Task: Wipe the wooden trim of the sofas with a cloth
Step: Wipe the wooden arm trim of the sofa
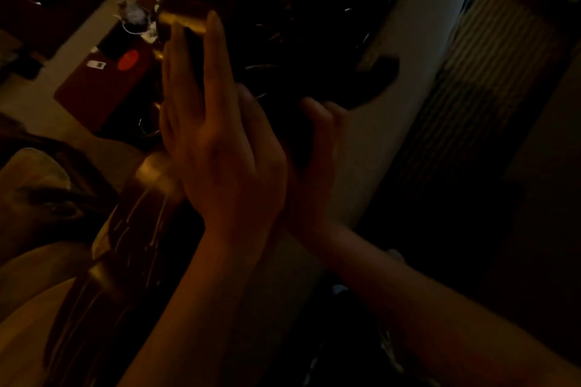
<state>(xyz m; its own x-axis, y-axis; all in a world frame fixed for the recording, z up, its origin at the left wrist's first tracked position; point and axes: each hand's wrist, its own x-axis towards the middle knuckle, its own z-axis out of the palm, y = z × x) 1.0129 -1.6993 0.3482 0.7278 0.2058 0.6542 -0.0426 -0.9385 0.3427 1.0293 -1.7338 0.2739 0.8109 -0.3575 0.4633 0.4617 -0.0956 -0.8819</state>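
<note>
The scene is very dim. Glossy wooden trim (141, 198) of a sofa runs from lower left up to a lit stretch at the top. My left hand (220, 141) is raised in the centre, its fingers straight and pointing up along the trim. Just behind it, my right hand (317, 135) has its thumb and fingers curled round a dark cloth (355, 82). The cloth spreads up and to the right over the pale floor, and its edges are hard to make out. My forearms cross low in the view.
A dark red low table (94, 88) at left holds a red round item (128, 60) and a small pale bundle (135, 14). A pale floor strip (408, 25) runs diagonally, with a ribbed mat (471, 88) to its right. A cushion (34, 176) lies at lower left.
</note>
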